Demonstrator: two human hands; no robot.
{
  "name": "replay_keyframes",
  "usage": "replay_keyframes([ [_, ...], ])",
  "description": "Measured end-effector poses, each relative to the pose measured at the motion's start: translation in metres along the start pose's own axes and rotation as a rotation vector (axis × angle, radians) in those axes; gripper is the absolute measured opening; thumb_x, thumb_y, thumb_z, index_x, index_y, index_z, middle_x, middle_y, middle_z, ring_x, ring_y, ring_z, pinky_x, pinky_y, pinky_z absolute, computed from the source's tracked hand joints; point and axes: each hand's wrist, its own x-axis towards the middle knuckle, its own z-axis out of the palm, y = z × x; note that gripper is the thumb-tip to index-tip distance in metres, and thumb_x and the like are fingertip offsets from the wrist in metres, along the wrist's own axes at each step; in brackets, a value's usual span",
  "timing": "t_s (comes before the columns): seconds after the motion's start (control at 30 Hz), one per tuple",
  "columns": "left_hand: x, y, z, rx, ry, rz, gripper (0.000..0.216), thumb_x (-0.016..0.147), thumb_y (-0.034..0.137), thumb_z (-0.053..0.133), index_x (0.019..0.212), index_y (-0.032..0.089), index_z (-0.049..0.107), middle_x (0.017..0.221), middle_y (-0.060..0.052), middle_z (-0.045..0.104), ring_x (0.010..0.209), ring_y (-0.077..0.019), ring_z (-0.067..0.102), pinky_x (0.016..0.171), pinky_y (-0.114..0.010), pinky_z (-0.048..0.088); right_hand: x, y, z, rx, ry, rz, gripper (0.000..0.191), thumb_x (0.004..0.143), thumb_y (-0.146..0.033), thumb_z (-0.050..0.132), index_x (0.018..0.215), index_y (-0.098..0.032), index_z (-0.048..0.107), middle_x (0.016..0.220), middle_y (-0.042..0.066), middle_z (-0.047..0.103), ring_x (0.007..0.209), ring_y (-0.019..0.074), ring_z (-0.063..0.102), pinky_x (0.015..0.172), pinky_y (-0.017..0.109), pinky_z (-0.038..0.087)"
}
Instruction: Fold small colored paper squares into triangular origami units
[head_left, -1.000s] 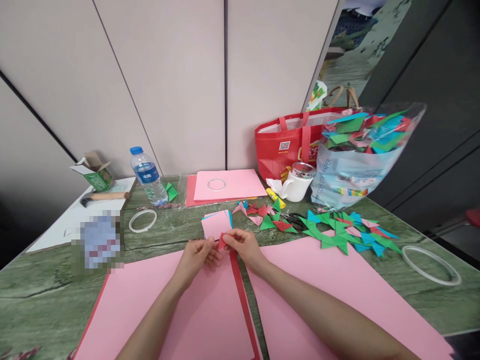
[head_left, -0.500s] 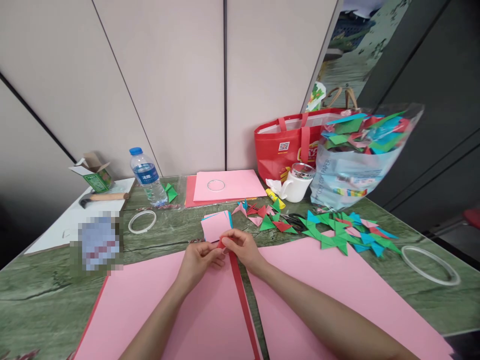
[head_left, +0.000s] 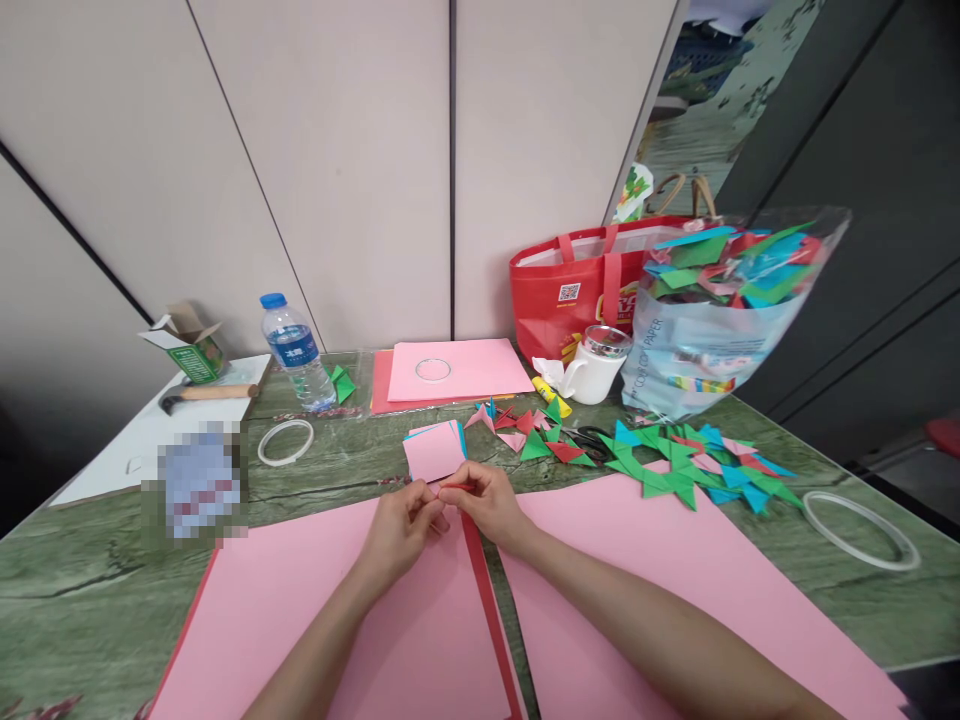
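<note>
A small folded piece of red paper point(head_left: 466, 488) is pinched between both hands, mostly hidden by the fingers. My left hand point(head_left: 401, 525) is closed with thumb and fingertips at its left end. My right hand point(head_left: 484, 503) grips it from the right, fingers bent over it. Both hands are above the large pink paper sheets point(head_left: 300, 600) with a red sheet edge below. Just beyond the fingertips lies a stack of small pink and blue paper squares point(head_left: 433, 452).
Folded paper pieces and rings point(head_left: 675, 465) lie on the right, beside scissors point(head_left: 589, 440). Behind stand a white mug point(head_left: 596, 370), a red bag point(head_left: 547, 300) and a plastic bag of folded paper point(head_left: 697, 340). Leftward are a water bottle point(head_left: 296, 355), a tape roll point(head_left: 286, 442) and a hammer point(head_left: 217, 393).
Both hands keep hold of the red paper. It has turned from upright to lying more sideways, and the fingertips have shifted slightly along it.
</note>
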Motion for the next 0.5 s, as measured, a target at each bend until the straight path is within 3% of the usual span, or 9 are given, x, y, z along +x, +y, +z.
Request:
replay_keyframes([
  [0.1,0.001,0.003,0.0,-0.028,-0.018,-0.009,0.023,0.076,0.033,0.05,0.061,0.016,0.051,0.055,-0.003,0.063,0.051,-0.0147,0.059,0.05,-0.026,0.048,0.001,0.002,-0.002,0.061,0.013,0.054,0.015,0.061,-0.028,0.067,0.068,-0.016,0.062,0.061,-0.001,0.061,0.05,0.0097,0.052,0.05,0.022,0.045],
  [0.23,0.004,0.008,-0.002,-0.118,0.033,-0.047,0.025,0.075,0.037,0.052,0.062,0.015,0.051,0.055,-0.003,0.063,0.05,-0.0149,0.06,0.051,-0.027,0.05,0.004,0.005,-0.002,0.187,0.024,0.091,0.029,0.06,-0.028,0.068,0.086,-0.017,0.06,0.066,-0.001,0.062,0.058,0.0122,0.058,0.059,0.026,0.049],
  [0.37,0.005,0.009,-0.005,-0.158,0.026,-0.075,0.026,0.073,0.039,0.053,0.063,0.015,0.052,0.058,-0.004,0.064,0.052,-0.0149,0.06,0.052,-0.028,0.05,0.004,0.008,-0.002,0.163,0.025,0.081,0.018,0.067,-0.032,0.062,0.071,-0.016,0.059,0.06,-0.002,0.059,0.056,0.0106,0.056,0.058,0.024,0.048],
  [0.5,0.006,0.009,-0.007,-0.149,0.028,-0.031,0.023,0.07,0.035,0.058,0.081,0.015,0.057,0.074,-0.005,0.066,0.063,-0.0166,0.062,0.057,-0.029,0.051,0.004,0.011,-0.001,0.146,0.018,0.074,0.018,0.068,-0.034,0.061,0.071,-0.017,0.057,0.061,-0.002,0.058,0.054,0.0101,0.055,0.054,0.023,0.047],
])
